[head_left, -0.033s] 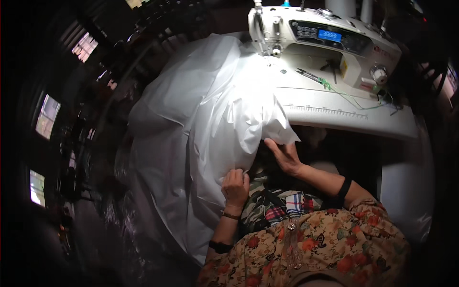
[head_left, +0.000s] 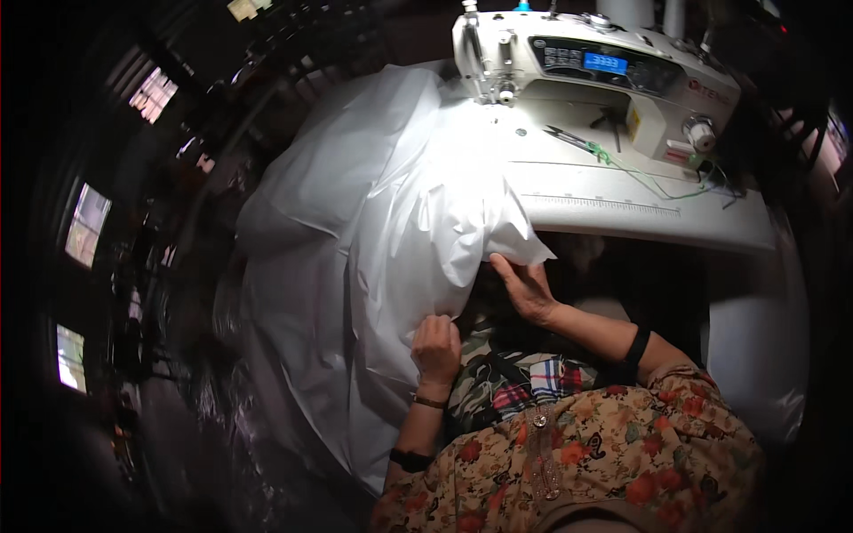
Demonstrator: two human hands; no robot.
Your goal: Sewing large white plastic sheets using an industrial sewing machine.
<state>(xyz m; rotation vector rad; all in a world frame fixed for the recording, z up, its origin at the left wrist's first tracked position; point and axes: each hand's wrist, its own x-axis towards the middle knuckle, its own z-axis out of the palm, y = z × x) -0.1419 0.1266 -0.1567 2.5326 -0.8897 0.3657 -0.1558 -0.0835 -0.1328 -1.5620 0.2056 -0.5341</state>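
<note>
Place: a sewing workshop, perhaps part of a small factory; which one cannot be told.
Machine: a big white sewing machine (head_left: 653, 75) of the trade kind, with a push-button panel and a lit blue screen (head_left: 605, 62).
Table: a pale work table (head_left: 742, 220) under the machine, with a ruler (head_left: 613, 205) marked along its front edge.
Tools: dark snips (head_left: 569, 139) lie on the table, green string (head_left: 601, 153) at their handles.
Material: one very large white sheet (head_left: 306, 191), spread by the needle and hanging down in folds.
Light: a strong glow at the needle.
Room: dark, with bright windows (head_left: 88, 225) along the left and dim clutter.
</note>
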